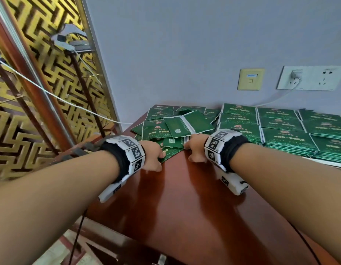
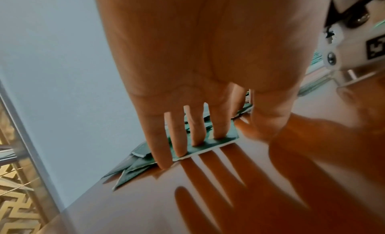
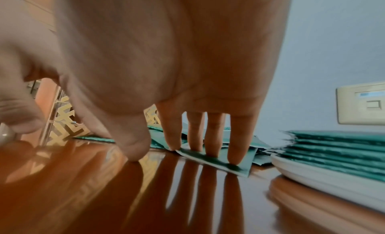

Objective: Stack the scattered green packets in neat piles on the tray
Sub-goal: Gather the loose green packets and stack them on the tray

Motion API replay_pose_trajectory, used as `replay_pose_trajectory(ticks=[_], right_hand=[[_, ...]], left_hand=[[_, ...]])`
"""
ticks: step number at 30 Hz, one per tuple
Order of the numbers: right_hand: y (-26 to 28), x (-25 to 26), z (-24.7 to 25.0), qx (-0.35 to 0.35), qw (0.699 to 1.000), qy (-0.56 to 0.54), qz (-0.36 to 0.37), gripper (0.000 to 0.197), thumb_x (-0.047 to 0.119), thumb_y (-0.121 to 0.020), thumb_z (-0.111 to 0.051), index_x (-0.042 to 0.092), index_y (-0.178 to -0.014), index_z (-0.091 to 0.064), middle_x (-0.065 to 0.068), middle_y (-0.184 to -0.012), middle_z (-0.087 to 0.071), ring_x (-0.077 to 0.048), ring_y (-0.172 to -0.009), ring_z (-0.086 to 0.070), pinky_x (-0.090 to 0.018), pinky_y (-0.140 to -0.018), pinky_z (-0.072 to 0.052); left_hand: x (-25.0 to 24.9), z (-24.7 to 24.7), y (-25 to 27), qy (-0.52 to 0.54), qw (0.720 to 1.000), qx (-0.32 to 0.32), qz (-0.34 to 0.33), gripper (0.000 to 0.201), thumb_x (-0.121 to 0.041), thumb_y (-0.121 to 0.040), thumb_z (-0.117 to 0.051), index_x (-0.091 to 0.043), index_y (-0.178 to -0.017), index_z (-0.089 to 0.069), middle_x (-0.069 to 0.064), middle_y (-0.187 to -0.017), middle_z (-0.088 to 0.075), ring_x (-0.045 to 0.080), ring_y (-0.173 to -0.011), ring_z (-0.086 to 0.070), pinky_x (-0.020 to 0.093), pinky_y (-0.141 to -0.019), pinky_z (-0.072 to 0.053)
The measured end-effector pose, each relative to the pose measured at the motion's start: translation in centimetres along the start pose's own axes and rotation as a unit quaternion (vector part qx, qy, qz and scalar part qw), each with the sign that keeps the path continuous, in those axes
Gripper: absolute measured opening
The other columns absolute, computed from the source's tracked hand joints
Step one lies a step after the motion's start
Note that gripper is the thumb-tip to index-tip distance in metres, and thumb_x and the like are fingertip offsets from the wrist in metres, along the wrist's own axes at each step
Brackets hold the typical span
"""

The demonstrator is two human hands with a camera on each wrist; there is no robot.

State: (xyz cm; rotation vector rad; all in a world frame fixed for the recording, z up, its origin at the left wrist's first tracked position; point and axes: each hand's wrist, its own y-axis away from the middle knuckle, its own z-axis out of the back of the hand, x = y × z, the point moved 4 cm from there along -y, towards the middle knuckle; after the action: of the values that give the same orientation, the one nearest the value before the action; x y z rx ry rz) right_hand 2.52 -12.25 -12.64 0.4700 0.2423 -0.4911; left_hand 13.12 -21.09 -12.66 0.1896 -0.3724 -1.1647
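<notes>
A loose heap of green packets lies on the glossy brown table left of a white tray. Several neat piles of green packets fill the tray. Both hands sit at the heap's near edge. My left hand presses straight fingers flat onto one packet at the front of the heap. My right hand does the same a little further right, its straight fingers pressing on another packet beside the tray, with the thumb tip touching the bare table.
A grey wall runs right behind the heap and tray, with a beige wall plate and a white socket whose plugged-in cable hangs down. A gold lattice screen stands at the left past the table edge. Bare tabletop stretches toward me.
</notes>
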Motion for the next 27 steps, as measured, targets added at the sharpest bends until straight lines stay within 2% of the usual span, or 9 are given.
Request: replay_pose_trajectory(ticks=[5, 10, 13, 19, 22, 24, 27], right_hand=[[1.5, 0.1, -0.3, -0.003, 1.0, -0.02, 0.007, 0.047, 0.02, -0.081, -0.049, 0.014, -0.127, -0.057, -0.012, -0.118, -0.056, -0.03, -0.1, -0.06, -0.033, -0.077, -0.053], [3.2, 0.0, -1.0, -0.002, 1.0, -0.026, 0.011, 0.055, 0.017, -0.087, -0.047, 0.018, -0.142, -0.042, -0.012, -0.137, -0.037, -0.032, -0.117, -0.051, -0.038, -0.089, -0.051], [4.3, -0.1, -1.6, -0.021, 0.999, -0.042, 0.022, 0.057, 0.019, -0.089, -0.048, 0.025, -0.145, -0.039, -0.008, -0.139, -0.039, -0.029, -0.12, -0.05, -0.035, -0.091, -0.048], [6.9, -0.1, -2.9, -0.03, 0.996, -0.082, 0.037, 0.059, 0.021, -0.087, -0.053, 0.029, -0.143, -0.04, -0.002, -0.14, -0.041, -0.026, -0.12, -0.051, -0.031, -0.084, -0.045], [8.4, -0.2, -3.6, -0.032, 0.993, -0.104, 0.047, 0.061, 0.024, -0.088, -0.058, 0.031, -0.144, -0.038, 0.002, -0.142, -0.04, -0.023, -0.122, -0.05, -0.03, -0.088, -0.045], [9.4, -0.3, -4.2, -0.03, 0.99, -0.125, 0.05, 0.061, 0.025, -0.087, -0.061, 0.032, -0.144, -0.04, 0.006, -0.14, -0.042, -0.02, -0.118, -0.053, -0.029, -0.089, -0.047], [11.1, -0.6, -4.9, -0.043, 0.983, -0.167, 0.068, 0.053, 0.025, -0.085, -0.063, 0.034, -0.136, -0.05, 0.011, -0.13, -0.049, -0.01, -0.092, -0.059, -0.024, -0.077, -0.049]], left_hand=[[0.1, -0.5, 0.9, 0.047, 0.999, 0.019, 0.017, 0.06, -0.034, -0.084, -0.056, -0.03, -0.142, -0.044, -0.001, -0.132, -0.054, 0.02, -0.115, -0.055, 0.032, -0.099, -0.046], [-0.6, -1.0, 2.3, 0.042, 0.998, 0.035, 0.009, 0.062, -0.033, -0.083, -0.055, -0.031, -0.143, -0.042, 0.0, -0.125, -0.056, 0.02, -0.112, -0.057, 0.032, -0.098, -0.047], [-1.1, -1.2, 3.2, 0.03, 0.999, 0.042, 0.003, 0.062, -0.034, -0.082, -0.054, -0.031, -0.143, -0.042, 0.0, -0.12, -0.057, 0.021, -0.11, -0.058, 0.033, -0.097, -0.048], [-2.6, -1.3, 5.4, 0.016, 0.999, 0.045, -0.006, 0.059, -0.031, -0.083, -0.056, -0.03, -0.141, -0.045, 0.003, -0.124, -0.057, 0.022, -0.113, -0.056, 0.035, -0.097, -0.047], [-3.2, -1.7, 6.6, 0.014, 0.998, 0.054, -0.011, 0.06, -0.029, -0.081, -0.055, -0.031, -0.14, -0.046, 0.004, -0.123, -0.058, 0.024, -0.111, -0.058, 0.036, -0.096, -0.049], [-3.6, -1.9, 7.5, 0.021, 0.998, 0.056, -0.013, 0.059, -0.027, -0.082, -0.055, -0.032, -0.14, -0.046, 0.002, -0.124, -0.058, 0.023, -0.111, -0.058, 0.036, -0.096, -0.049], [-4.5, -2.1, 8.9, 0.025, 0.998, 0.05, -0.026, 0.056, -0.024, -0.084, -0.057, -0.029, -0.139, -0.048, -0.001, -0.127, -0.056, 0.02, -0.109, -0.057, 0.033, -0.095, -0.048]])
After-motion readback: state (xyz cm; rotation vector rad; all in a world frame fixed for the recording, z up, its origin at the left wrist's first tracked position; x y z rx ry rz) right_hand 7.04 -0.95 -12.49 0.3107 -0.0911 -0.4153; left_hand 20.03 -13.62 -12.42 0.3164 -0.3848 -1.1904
